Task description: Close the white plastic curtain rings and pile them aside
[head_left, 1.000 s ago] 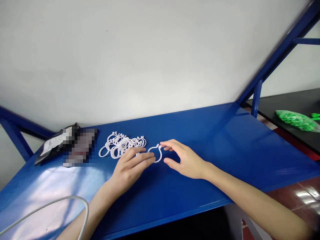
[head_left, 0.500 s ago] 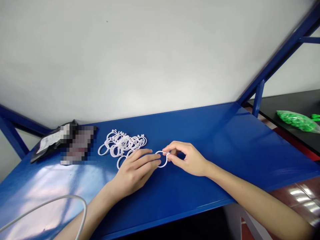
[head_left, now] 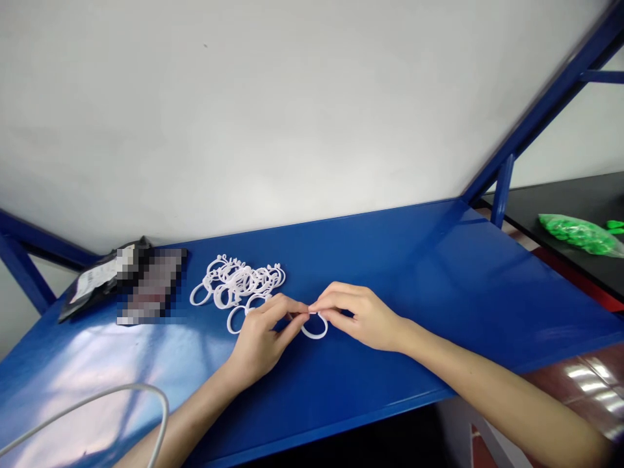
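Observation:
A white plastic ring (head_left: 314,328) is held just above the blue table (head_left: 439,273). My left hand (head_left: 260,338) pinches its top from the left and my right hand (head_left: 358,315) pinches it from the right, fingertips meeting over the ring. Another single white ring (head_left: 234,320) lies on the table by my left knuckles. A pile of several white rings (head_left: 238,283) sits behind my left hand.
A black packet with a white label (head_left: 110,276) lies at the table's back left. A grey cable (head_left: 97,400) loops over the near left corner. On a dark bench at the right lies a green bag (head_left: 578,233). Blue frame struts (head_left: 536,117) rise at the right.
My right hand closed on the single ring and drew it nearer. My left hand went from lying flat beside it to pinching the ring's top. One more ring now lies apart from the pile.

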Available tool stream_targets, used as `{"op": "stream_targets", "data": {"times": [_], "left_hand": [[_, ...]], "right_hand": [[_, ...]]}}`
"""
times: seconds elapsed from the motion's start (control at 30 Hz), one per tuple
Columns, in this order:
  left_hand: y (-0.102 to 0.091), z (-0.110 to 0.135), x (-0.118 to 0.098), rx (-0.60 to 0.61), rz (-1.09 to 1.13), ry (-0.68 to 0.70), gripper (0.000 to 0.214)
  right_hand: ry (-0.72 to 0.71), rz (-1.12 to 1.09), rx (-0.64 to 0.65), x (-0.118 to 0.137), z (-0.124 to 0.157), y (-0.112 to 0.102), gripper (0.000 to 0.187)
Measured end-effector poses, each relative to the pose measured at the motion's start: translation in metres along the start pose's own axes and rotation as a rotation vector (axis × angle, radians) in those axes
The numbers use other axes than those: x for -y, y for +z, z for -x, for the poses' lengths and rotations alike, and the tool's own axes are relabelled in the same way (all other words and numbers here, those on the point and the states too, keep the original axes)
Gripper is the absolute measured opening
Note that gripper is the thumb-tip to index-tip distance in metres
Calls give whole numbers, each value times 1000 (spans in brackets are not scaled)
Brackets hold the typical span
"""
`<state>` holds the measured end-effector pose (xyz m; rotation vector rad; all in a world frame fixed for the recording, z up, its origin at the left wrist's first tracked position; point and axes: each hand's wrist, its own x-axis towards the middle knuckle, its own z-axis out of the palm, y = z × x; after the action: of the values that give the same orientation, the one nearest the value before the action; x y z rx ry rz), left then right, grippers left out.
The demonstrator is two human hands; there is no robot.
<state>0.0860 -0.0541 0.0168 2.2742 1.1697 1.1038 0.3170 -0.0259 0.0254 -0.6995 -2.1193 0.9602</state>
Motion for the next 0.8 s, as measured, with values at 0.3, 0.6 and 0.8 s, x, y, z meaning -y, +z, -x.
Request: {"op": "stream_targets", "data": {"times": [0.3,0.6,0.8], "left_hand": [[2,2,-3,-85,87,-72,7],[6,7,-9,92,568,-489,15],[7,8,-10,10,588,-450,15]], "right_hand": [[369,-266,-63,1,-3,2,13],[437,-317,-55,4,-1,9,16],[321,-292,-34,8,1,7,9]]}}
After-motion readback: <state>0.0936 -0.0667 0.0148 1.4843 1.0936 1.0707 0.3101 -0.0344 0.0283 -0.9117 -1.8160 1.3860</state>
